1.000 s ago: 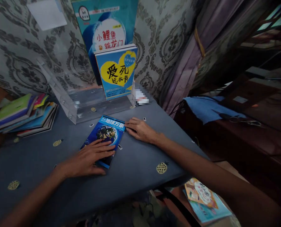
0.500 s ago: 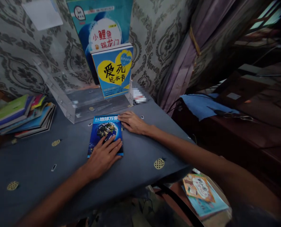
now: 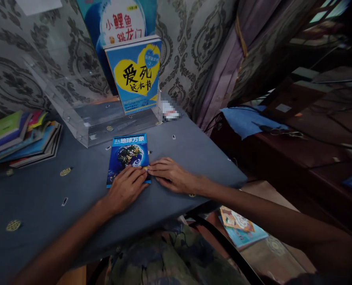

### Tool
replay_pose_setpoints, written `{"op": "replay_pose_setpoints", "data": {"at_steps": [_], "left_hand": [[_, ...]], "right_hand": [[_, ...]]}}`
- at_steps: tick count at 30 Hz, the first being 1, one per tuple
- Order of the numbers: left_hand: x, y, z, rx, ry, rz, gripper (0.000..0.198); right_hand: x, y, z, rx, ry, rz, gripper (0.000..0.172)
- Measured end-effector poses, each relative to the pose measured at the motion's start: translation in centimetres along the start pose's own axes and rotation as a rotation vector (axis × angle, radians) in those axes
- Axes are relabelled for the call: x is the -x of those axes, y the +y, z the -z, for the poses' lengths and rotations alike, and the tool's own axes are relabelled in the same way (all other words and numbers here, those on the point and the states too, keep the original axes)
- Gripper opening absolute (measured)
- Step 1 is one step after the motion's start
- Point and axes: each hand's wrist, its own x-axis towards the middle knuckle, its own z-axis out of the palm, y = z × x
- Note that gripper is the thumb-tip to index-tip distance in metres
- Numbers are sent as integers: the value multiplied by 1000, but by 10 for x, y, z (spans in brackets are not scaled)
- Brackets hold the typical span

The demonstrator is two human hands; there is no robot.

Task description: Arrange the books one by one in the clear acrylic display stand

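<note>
The lower cover of the blue book (image 3: 130, 152) is being pressed by the left hand (image 3: 127, 188), whose fingers are lying nearly straight and close together, pointing up and to the right across it. The book's right edge is being met by the fingertips of the right hand (image 3: 173, 176), which is being held low and narrow, fingers together and slightly bent. Whether the edge is being pinched there or only touched cannot be told. The two sets of fingertips are almost being joined near the book's lower right side.

From the left hand, the book is lying straight ahead, partly under the fingers; from the right hand, it is lying directly to the left. Its long axis is being pointed away from the person, with the title along the far edge. The left hand is being placed nearer, since the cover is being overlapped by it, while only the side is being reached by the right.

The book is being borne flat by the desk (image 3: 84, 213). Just beyond its far edge, a clear stand (image 3: 116, 133) is being seen, in which a yellow-heart book (image 3: 139, 79) is being propped upright. Well to the left, a pile of books (image 3: 24, 138) is being carried near the stand.
</note>
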Motion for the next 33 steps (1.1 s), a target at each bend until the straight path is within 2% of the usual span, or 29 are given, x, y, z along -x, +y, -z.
{"op": "replay_pose_setpoints", "data": {"at_steps": [5,13,22,28,33], "left_hand": [[-5,-1,6,-4,10,-50,27],[-7,-2,11,70,9,-34,25],[-5,-1,8,38,47,-63,25],[2,-3,4,31,40,-56,25],[3,-1,1,33,58,-57,25]], "right_hand": [[0,2,0,-4,-4,13,38],[1,3,-2,21,-10,19,38],[2,1,0,36,22,64,33],[3,-7,8,120,-76,138,31],[5,-7,8,208,-131,132,31]]}}
